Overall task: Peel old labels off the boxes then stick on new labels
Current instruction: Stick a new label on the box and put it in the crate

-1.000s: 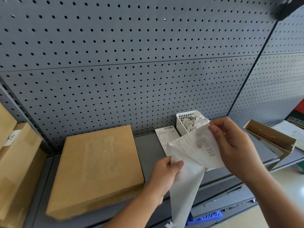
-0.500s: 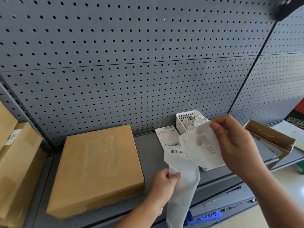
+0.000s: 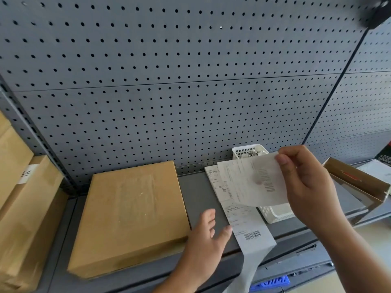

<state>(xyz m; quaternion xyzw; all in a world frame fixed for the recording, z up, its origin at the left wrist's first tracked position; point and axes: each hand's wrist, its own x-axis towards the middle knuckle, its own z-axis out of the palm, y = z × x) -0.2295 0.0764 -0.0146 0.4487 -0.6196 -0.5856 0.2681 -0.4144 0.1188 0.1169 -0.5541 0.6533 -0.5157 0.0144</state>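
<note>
Box (image 3: pixel 129 216) left on the shelf (image 3: pixel 198 197) — basket (image 3: pixel 275 214) right (labels (image 3: pixel 214 182) between them), pegboard (image 3: pixel 169 102) behind

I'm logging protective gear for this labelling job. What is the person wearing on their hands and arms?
Nothing visible. The left hand and right hand are bare, with no gloves, rings or watch, and both forearms are sleeveless as far as the frame shows.

Grey perforated back panel (image 3: pixel 169 81) across the upper view, split by a dark vertical seam (image 3: pixel 336 85) at right and edged by a slotted upright (image 3: pixel 33 132) at left. Below, a grey metal shelf (image 3: pixel 198 193) bearing a white slotted plastic basket (image 3: pixel 275 215) near the panel. Under the shelf's front edge, part of a blue plastic crate (image 3: pixel 273 281); in the top right corner, a blurred black object (image 3: pixel 378 11).
</note>
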